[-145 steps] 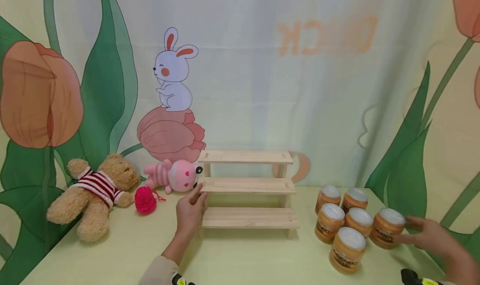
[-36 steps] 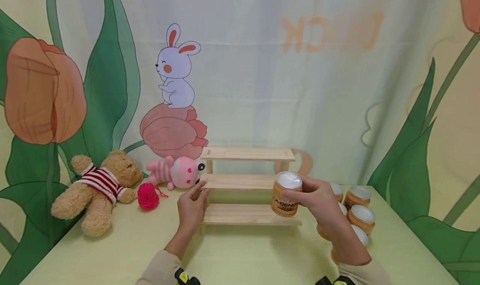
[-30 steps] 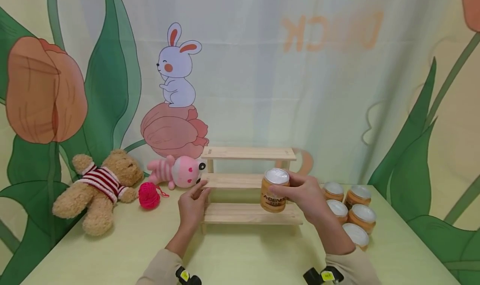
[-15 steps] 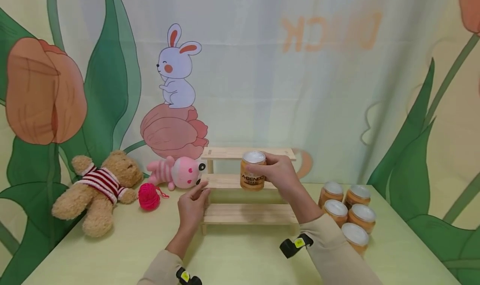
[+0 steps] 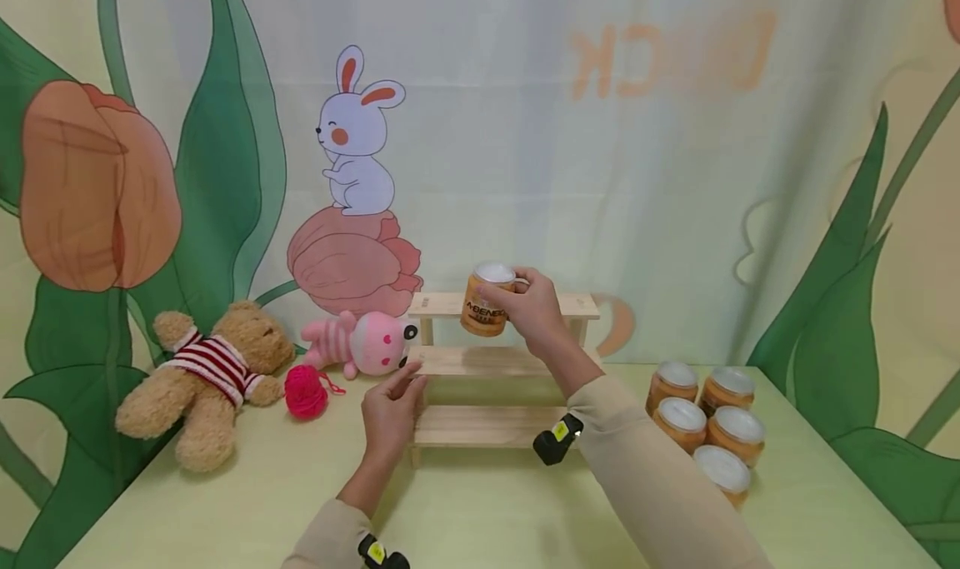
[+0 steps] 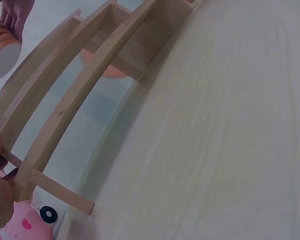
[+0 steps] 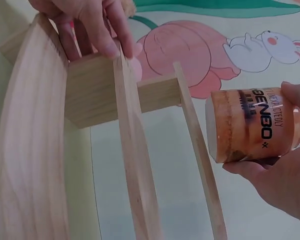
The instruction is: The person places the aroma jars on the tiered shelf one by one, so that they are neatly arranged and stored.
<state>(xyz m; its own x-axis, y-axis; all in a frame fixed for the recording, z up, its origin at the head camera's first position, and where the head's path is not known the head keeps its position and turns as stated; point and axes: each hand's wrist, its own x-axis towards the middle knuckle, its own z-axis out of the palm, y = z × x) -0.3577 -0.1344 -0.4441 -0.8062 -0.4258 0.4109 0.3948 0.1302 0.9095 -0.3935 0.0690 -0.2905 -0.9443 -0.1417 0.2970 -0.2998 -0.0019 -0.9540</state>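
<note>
My right hand [image 5: 536,306] grips one orange jar [image 5: 486,300] just above the rack's [image 5: 498,361] top shelf — none shelved yet, five jars [image 5: 708,423] wait, I think — left hand [image 5: 392,406] steadies its end, fingers straight.

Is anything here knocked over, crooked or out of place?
Only the toys: the teddy bear and the pink plush doll lie on their sides on the table, left of the wooden shelf. The jar in the right hand is tilted. The other jars stand upright.
</note>
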